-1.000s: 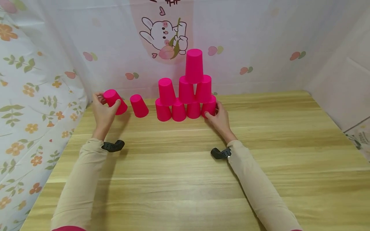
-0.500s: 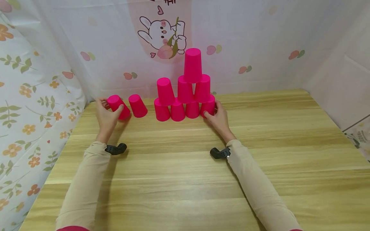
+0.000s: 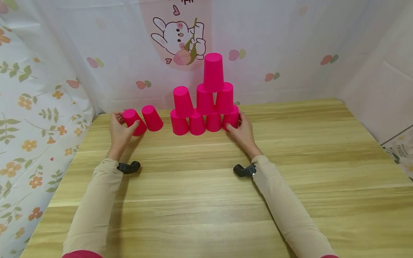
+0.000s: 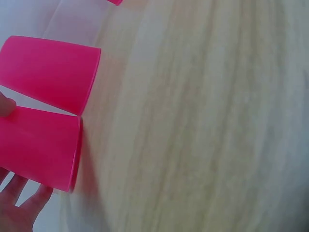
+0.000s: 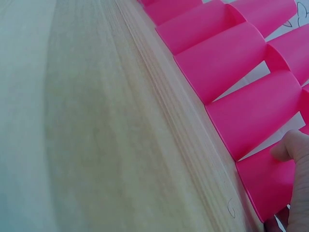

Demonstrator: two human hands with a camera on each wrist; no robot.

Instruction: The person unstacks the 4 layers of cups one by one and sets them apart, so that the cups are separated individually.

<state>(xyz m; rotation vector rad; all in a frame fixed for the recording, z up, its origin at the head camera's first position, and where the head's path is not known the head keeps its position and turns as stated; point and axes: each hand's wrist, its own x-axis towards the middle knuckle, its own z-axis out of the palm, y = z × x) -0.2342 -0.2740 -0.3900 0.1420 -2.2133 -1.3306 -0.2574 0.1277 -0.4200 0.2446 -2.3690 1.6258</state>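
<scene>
My left hand (image 3: 120,135) grips an upside-down pink cup (image 3: 135,125) between thumb and fingers at the table's far left. Right beside it stands another upside-down pink cup (image 4: 53,72), and in the left wrist view their rims meet at one corner. Farther right rises a cup stack: several in the bottom row, three in the second, and one top cup (image 3: 213,73) over the right-hand pair. My right hand (image 3: 242,132) holds the bottom row's right end cup (image 5: 268,183), thumb on its front and fingers behind.
The wooden table (image 3: 193,200) ends at the back against a white curtain (image 3: 284,43) with a rabbit print, close behind the cups. A flowered curtain (image 3: 29,143) hangs along the left edge. A gap separates the two left cups from the stack.
My left hand has moved right and toward me, bringing its cup down against the neighbouring cup. My right hand keeps its grip on the end cup, and the stack stands as before.
</scene>
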